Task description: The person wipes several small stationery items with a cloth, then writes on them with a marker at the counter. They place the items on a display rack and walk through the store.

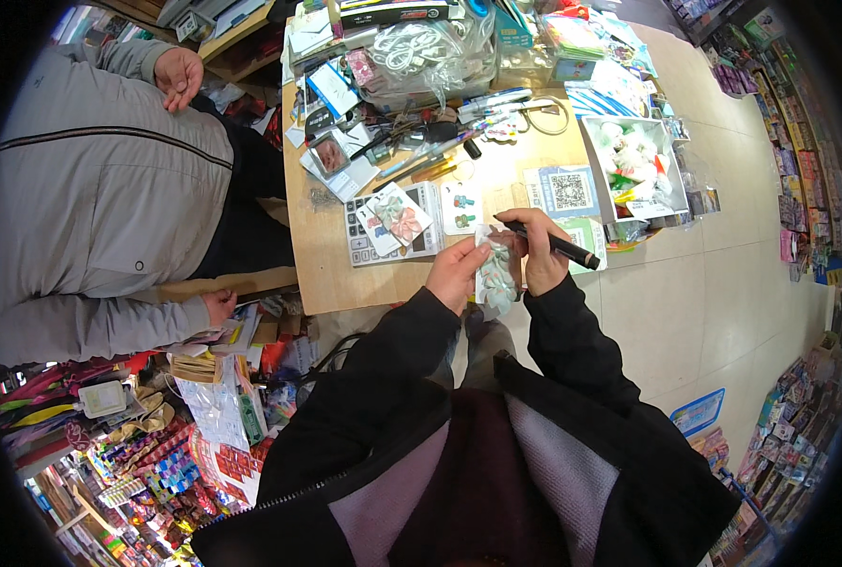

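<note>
Near the front edge of the wooden table (328, 283), my left hand (456, 275) holds a card with pale green fabric bows (497, 273) by its left side. My right hand (543, 249) grips a black marker pen (566, 248), its tip pointing up and left above the card. Just beyond the card lies another card with small hair clips (461, 209). To the left, cards with pink and green bows (397, 216) rest on a white calculator (361, 251). Whether my right fingers also touch the held card, I cannot tell.
A person in a grey jacket (123, 205) stands at the left. Pens (428, 159), a framed mirror (328, 154) and a plastic bag with white cables (417, 53) cover the table's far part. A white box (633, 170) and a printed code card (566, 190) lie to the right.
</note>
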Tool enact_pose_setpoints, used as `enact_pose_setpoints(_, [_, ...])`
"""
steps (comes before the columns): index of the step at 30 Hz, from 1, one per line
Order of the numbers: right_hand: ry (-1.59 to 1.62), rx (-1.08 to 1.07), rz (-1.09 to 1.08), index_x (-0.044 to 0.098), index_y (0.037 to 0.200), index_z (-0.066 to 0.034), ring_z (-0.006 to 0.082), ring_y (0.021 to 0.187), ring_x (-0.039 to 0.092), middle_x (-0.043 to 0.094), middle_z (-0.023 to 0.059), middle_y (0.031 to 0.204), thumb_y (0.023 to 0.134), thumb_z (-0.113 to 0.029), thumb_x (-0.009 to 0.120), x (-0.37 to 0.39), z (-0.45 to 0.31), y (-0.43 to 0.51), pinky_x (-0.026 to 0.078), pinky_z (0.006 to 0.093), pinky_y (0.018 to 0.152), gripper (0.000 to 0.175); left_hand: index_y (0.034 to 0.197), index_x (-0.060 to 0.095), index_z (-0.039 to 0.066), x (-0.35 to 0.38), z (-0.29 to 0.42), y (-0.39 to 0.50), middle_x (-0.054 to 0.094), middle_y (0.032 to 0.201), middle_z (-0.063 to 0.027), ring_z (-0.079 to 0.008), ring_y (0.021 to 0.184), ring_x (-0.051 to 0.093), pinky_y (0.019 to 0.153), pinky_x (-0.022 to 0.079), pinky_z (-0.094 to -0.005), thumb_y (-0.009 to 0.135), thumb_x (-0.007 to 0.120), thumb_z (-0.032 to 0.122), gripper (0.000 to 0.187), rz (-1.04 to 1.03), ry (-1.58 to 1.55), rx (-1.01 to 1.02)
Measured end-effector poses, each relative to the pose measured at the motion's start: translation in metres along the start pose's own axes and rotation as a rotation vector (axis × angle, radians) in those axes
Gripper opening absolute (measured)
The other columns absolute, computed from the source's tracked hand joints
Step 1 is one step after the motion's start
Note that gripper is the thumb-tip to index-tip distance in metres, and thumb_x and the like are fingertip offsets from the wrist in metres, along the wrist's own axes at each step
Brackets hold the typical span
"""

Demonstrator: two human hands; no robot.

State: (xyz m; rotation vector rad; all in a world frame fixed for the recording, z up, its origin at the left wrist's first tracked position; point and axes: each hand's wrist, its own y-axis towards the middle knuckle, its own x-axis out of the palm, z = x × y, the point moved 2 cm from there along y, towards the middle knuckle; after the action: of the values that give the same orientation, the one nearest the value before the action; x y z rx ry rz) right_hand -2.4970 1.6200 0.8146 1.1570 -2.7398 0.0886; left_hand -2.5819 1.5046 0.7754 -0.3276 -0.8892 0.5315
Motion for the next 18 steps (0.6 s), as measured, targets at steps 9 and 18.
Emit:
enact_pose_setpoints(9, [-0.247, -0.161, 0.157, 0.045, 0.076, -0.0042, 0.0071, 0.051, 0.052, 0.053, 0.0037, 0.057, 0.084, -0.012, 0.065, 0.008, 0.007, -0.009, 0.040, 0.0232, 0.047, 0.023, 0.122, 0.051, -0.005, 0.008, 0.008, -0.009, 0.058, 0.115, -0.0089, -0.0153, 0.104, 0.057, 0.089, 0.046, -0.0285, 0.098, 0.043, 0.009, 0.029, 0.037, -0.026, 0.017])
enact_pose_setpoints(18, [-0.446, -0.189, 0.137, 0.047, 0.073, -0.0037, 0.0137, 0.045, 0.056, 0.055, 0.0083, 0.056, 0.080, -0.009, 0.067, 0.015, 0.002, -0.007, 0.043, 0.0268, 0.045, 0.022, 0.125, 0.049, -0.005, 0.004, 0.008, -0.010, 0.057, 0.118, -0.0091, -0.0153, 0.107, 0.055, 0.092, 0.043, -0.0282, 0.098, 0.044, 0.009, 0.031, 0.028, 0.011, 0.044])
